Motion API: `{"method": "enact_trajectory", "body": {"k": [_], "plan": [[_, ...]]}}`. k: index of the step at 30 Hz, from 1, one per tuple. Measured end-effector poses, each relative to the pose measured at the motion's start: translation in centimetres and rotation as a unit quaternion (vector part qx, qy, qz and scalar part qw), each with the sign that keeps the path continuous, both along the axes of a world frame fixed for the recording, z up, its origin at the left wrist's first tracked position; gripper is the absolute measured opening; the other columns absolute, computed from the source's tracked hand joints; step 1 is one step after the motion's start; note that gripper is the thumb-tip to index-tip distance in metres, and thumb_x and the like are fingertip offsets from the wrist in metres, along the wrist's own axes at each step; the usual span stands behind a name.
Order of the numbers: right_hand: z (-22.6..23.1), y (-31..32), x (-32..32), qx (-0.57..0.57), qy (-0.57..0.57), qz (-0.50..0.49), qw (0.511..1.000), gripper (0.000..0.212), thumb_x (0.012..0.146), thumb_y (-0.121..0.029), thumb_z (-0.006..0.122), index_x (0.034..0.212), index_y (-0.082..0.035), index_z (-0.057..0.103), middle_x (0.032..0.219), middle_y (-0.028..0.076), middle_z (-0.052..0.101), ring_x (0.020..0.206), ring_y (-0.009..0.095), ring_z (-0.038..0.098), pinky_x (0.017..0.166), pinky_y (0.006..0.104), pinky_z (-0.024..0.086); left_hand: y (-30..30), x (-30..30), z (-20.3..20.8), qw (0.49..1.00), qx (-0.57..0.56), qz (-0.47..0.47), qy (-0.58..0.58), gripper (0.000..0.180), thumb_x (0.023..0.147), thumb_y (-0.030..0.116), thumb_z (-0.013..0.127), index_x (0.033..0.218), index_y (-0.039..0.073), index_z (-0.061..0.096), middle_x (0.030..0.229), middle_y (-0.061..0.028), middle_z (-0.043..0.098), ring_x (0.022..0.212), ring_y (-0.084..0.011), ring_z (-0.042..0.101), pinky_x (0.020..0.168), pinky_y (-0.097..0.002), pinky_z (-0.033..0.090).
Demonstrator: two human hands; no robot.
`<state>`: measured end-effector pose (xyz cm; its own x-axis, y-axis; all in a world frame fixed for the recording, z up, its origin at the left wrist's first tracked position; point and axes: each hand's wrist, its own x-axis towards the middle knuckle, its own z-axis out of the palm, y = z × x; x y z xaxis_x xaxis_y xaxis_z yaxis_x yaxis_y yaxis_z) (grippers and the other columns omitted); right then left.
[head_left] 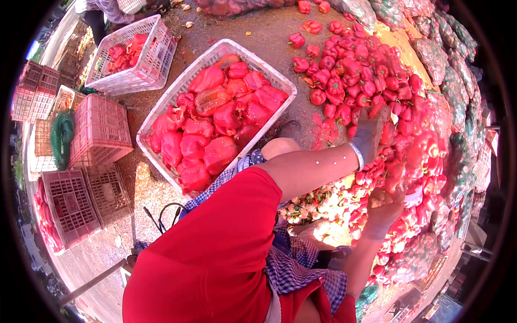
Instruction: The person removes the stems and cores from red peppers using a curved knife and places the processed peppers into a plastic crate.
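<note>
My left hand (370, 139), in a grey glove with fingertips bare, reaches out over a big heap of red bell peppers (344, 70). Its fingers look stretched out, and no pepper shows in it. Lower down, my right hand (385, 209), also gloved in grey, is closed with the fingers curled. What it grips is hidden. Just beyond those fingers is a red bell pepper (396, 173), touching or close to them; I cannot tell which. A white crate (144, 126) to the left of my arm is filled with opened red peppers (207, 124).
Cut-off pepper cores (318, 207) lie beneath my arms. Another white crate (156, 81) with red pieces stands far left, beside a person (110, 11). Pink crates (102, 126) line the left, one draped with green netting (62, 137). Filled mesh sacks (455, 97) wall the right.
</note>
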<state>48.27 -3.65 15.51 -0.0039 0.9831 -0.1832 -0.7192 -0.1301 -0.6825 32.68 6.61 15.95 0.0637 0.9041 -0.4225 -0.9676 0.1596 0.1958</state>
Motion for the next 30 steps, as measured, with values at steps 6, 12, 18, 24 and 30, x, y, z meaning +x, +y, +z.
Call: {"method": "enact_trajectory", "body": {"k": [6, 12, 18, 24, 30], "plan": [[6.3, 2.5, -6.4, -0.029, -0.282, -0.090, 0.955, 0.034, 0.092, -0.022, 0.055, 0.123, -0.006, 0.052, 0.072, -0.002, 0.051, 0.050, 0.006, 0.037, 0.042, 0.0210, 0.028, 0.5, -1.2, -1.4, 0.993, -0.046, 0.002, 0.109, 0.051, 0.086, 0.028, 0.072, 0.121, 0.015, 0.037, 0.110, -0.0079, 0.055, 0.089, -0.0213, 0.057, 0.072, -0.0411, 0.053], [13.4, 2.5, -13.3, 0.139, -0.397, -0.034, 0.907, 0.025, 0.095, -0.010, 0.054, 0.119, 0.000, 0.056, 0.068, 0.001, 0.051, 0.043, 0.003, 0.034, 0.038, 0.0196, 0.028, 0.2, -0.5, -2.6, 0.974, 0.214, -0.071, -0.014, 0.034, 0.097, 0.052, 0.049, 0.096, 0.017, 0.050, 0.077, 0.0003, 0.054, 0.065, -0.0150, 0.056, 0.055, -0.0296, 0.048], [11.0, 3.6, -5.7, 0.036, -0.405, -0.093, 0.909, 0.024, 0.091, -0.016, 0.066, 0.103, 0.004, 0.059, 0.085, 0.011, 0.068, 0.043, 0.009, 0.050, 0.038, 0.0223, 0.041, 0.7, -2.0, -1.1, 0.912, 0.328, -0.228, -0.088, 0.088, 0.082, 0.081, 0.035, 0.111, -0.001, 0.053, 0.082, -0.0085, 0.060, 0.064, -0.0174, 0.057, 0.056, -0.0297, 0.047], [7.0, 1.5, -1.9, -0.109, -0.338, 0.026, 0.935, 0.040, 0.092, -0.042, 0.060, 0.094, -0.003, 0.061, 0.060, 0.004, 0.056, 0.044, 0.014, 0.051, 0.038, 0.0257, 0.037, -0.9, -0.4, -2.2, 0.832, 0.432, -0.111, 0.331, 0.045, 0.100, 0.050, 0.041, 0.106, 0.006, 0.050, 0.095, -0.0024, 0.057, 0.084, -0.0150, 0.060, 0.078, -0.0294, 0.051], [4.0, -0.5, 1.0, -0.057, -0.145, 0.078, 0.985, 0.013, 0.096, -0.028, 0.057, 0.095, -0.015, 0.052, 0.061, -0.006, 0.041, 0.048, 0.008, 0.037, 0.047, 0.0237, 0.033, -3.8, 0.6, 0.9, 0.738, 0.480, -0.152, 0.450, 0.037, 0.102, 0.031, 0.046, 0.126, 0.002, 0.047, 0.113, -0.0064, 0.054, 0.108, -0.0148, 0.053, 0.095, -0.0302, 0.042]]}}
